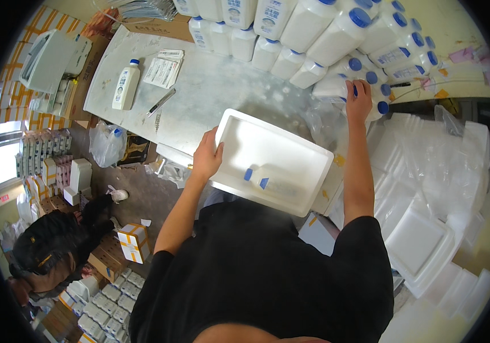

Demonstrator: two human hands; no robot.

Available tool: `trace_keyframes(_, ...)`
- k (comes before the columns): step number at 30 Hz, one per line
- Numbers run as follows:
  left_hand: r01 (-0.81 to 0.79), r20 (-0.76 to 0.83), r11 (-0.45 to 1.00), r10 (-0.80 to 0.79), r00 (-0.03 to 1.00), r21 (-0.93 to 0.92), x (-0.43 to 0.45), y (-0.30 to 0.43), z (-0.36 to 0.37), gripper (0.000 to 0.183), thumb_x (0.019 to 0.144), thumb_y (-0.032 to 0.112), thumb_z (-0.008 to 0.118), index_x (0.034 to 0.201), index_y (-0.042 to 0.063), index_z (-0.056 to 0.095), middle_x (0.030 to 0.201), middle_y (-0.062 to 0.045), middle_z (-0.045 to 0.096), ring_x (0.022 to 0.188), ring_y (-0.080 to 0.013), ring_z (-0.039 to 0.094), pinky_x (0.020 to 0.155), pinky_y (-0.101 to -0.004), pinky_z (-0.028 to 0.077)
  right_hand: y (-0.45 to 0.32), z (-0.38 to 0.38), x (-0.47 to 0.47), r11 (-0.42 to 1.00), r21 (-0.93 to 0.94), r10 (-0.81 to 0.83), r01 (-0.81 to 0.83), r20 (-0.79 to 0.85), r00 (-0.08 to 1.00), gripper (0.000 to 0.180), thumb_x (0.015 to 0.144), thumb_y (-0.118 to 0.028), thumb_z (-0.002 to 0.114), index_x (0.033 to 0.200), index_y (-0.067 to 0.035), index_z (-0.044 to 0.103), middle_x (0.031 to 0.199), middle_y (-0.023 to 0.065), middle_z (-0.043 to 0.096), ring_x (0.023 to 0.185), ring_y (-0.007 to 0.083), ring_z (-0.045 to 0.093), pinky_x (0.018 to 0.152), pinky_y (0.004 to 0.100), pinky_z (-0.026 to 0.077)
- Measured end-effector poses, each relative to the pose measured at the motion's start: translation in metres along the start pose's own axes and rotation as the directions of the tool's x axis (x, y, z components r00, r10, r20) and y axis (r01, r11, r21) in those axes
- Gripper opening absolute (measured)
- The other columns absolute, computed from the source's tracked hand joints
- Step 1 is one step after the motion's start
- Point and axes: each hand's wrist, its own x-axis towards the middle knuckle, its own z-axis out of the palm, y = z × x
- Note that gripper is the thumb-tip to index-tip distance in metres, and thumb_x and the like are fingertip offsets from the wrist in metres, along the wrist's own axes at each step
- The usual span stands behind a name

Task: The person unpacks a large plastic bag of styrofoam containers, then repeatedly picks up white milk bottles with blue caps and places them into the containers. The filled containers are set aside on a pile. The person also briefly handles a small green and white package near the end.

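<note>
My left hand [207, 153] grips the left wall of a white foam box [270, 150], which is tilted at the table's near edge. Inside the box one white plastic bottle with a blue cap [253, 176] lies along the lower side. Off to the right, my right hand [360, 99] has its fingers around the blue cap of a bottle [333, 88] lying in the stack at the table's right end. On the left part of the table another blue-capped bottle [126, 85] lies near a stack of printed slips [163, 68] and a pen or knife [161, 103], too small to tell which.
Stacked white bottles [292, 25] line the table's [210, 81] far side. White foam lids or boxes [420, 240] under clear plastic stand at the right. A co-worker [52, 253] bends among cartons at lower left. A plastic bag [108, 143] hangs beside the table's left edge.
</note>
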Motion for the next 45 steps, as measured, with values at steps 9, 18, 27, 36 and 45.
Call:
trace_keyframes(9,-0.036,0.012,0.999,0.036,0.999,-0.026,0.001,-0.003,0.003,0.049,0.093,0.012,0.060,0.140,0.009,0.046,0.127,-0.018,0.057,0.111,-0.0418,0.059,0.091,-0.0470,0.051,0.001,-0.007,-0.006,0.993,0.039,0.116,-0.113,-0.107,0.987,0.027,0.091,-0.026,0.075,0.086,-0.004,0.060,0.092,0.0116,0.063,0.081,0.0320,0.060,0.071,0.0402,0.049)
trace_keyframes(18,-0.024,0.001,0.998,0.024,1.000,-0.062,-0.002,-0.012,0.007,0.048,0.094,0.013,0.061,0.140,0.010,0.047,0.127,-0.018,0.056,0.114,-0.0405,0.058,0.094,-0.0451,0.050,-0.068,-0.185,0.066,0.869,0.494,0.134,0.036,-0.304,0.943,0.030,0.085,-0.001,0.076,0.107,0.000,0.056,0.109,0.0164,0.069,0.099,0.0255,0.068,0.088,0.0372,0.057)
trace_keyframes(27,0.089,0.080,0.993,-0.082,0.993,-0.083,0.005,0.000,0.001,0.048,0.094,0.013,0.062,0.140,0.004,0.047,0.130,-0.020,0.056,0.120,-0.0402,0.056,0.101,-0.0425,0.046,-0.173,-0.120,-0.117,0.081,0.727,0.651,-0.681,0.479,0.588,0.057,0.083,0.000,0.073,0.134,-0.004,0.047,0.132,0.0128,0.059,0.115,0.0257,0.062,0.100,0.0412,0.052)
trace_keyframes(36,0.027,0.025,0.998,-0.025,0.999,-0.064,0.003,-0.008,0.004,0.048,0.093,0.014,0.062,0.139,0.012,0.048,0.129,-0.015,0.057,0.115,-0.0389,0.058,0.096,-0.0440,0.049,-0.200,-0.064,-0.134,0.872,0.283,-0.468,0.398,0.719,0.514,0.054,0.078,-0.010,0.069,0.130,-0.004,0.056,0.132,0.0201,0.055,0.129,0.0357,0.052,0.105,0.0457,0.044)
trace_keyframes(45,0.007,-0.001,0.996,-0.007,1.000,-0.085,0.002,-0.014,0.008,0.049,0.093,0.010,0.063,0.139,0.007,0.050,0.128,-0.018,0.058,0.117,-0.0386,0.058,0.098,-0.0425,0.048,-0.173,-0.036,-0.151,0.733,0.475,-0.679,0.488,0.553,0.483,0.043,0.086,-0.011,0.058,0.129,-0.008,0.060,0.137,0.0154,0.055,0.130,0.0310,0.051,0.112,0.0436,0.038)
